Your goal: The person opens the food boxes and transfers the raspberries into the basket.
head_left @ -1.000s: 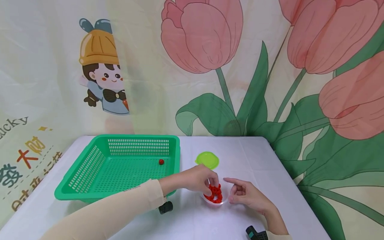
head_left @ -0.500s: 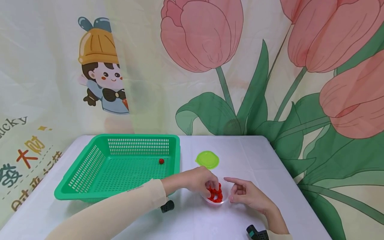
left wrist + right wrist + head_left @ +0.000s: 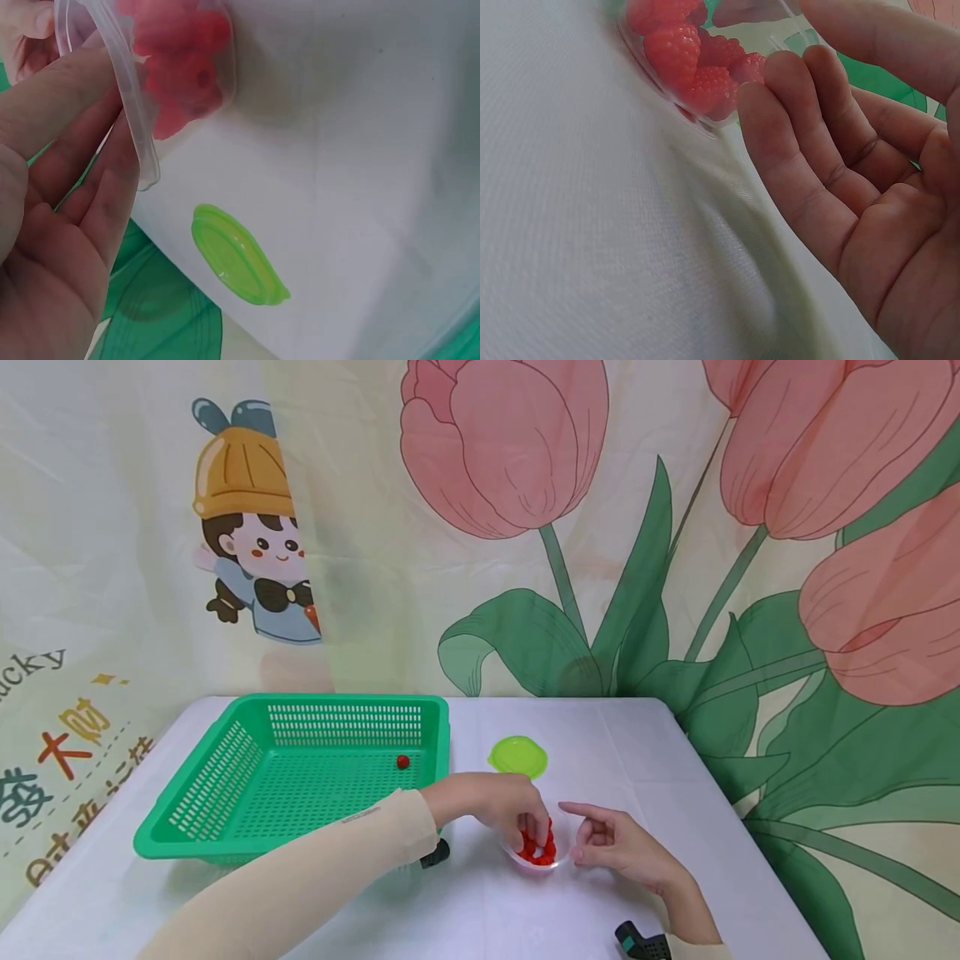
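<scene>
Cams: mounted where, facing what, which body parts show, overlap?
Head: worn on the head, facing forward and down at basket; left hand, right hand and sleeves show.
Left wrist: worn there, facing bowl and lid; left fingers and palm, some right hand show.
Right wrist: worn there, facing bowl and tablecloth; right fingers and palm show.
Shared: bowl, in both wrist views.

Berries (image 3: 671, 54) at fingertips of left hand (image 3: 506, 802): bright red. Container (image 3: 148, 161) around them: clear, colourless. Lid (image 3: 519, 757) just beyond left fingers: plain lime green. Basket (image 3: 322, 781) left of those fingers: solid green, slotted sides, gridded floor; ball (image 3: 402, 762) inside, darker red. Tablecloth (image 3: 660, 785) under fingers of right hand (image 3: 618, 847): plain white. Sleeve (image 3: 322, 868) back from left fingers: beige, small dark marking. Backdrop (image 3: 360, 527) far beyond fingers: cream, pink tulips (image 3: 510, 452), green leaves (image 3: 532, 635).
</scene>
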Tool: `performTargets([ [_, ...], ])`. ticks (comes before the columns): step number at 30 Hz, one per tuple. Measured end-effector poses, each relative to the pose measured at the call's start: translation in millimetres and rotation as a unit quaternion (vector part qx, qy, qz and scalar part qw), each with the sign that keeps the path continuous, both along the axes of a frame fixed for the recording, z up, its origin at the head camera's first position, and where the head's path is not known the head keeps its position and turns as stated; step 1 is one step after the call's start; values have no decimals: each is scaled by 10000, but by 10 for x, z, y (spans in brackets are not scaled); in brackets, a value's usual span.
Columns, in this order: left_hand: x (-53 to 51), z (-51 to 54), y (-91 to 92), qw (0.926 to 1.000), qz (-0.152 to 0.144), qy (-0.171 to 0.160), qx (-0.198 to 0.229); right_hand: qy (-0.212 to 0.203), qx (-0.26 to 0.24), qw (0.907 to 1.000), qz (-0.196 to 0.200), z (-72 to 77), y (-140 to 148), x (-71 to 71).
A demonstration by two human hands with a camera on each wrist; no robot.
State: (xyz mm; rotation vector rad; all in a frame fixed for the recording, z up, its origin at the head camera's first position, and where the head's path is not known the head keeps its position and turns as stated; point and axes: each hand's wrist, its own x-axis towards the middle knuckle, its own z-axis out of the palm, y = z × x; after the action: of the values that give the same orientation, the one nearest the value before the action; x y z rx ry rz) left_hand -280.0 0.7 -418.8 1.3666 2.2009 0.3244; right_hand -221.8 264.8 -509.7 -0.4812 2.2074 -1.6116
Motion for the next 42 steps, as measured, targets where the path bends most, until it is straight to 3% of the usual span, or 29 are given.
performTargets([
  [6, -34, 63, 81, 9978, -401, 164, -495, -15, -17, 10000, 36, 0, -6, -4],
  [16, -26, 92, 191, 9911, -639, 560, -1028, -5, -92, 9999, 75, -15, 0, 1],
  [24, -5, 77, 227, 9858, -661, 814, -1315, -13, -42, 10000, 26, -14, -8, 4],
  [36, 2, 91, 228, 9873, -523, 742, -1305, 10, -17, 10000, 37, 3, -6, 8],
  [42, -13, 84, 191, 9915, -528, 551, -1049, -42, 1, 10000, 24, 12, -5, 11],
])
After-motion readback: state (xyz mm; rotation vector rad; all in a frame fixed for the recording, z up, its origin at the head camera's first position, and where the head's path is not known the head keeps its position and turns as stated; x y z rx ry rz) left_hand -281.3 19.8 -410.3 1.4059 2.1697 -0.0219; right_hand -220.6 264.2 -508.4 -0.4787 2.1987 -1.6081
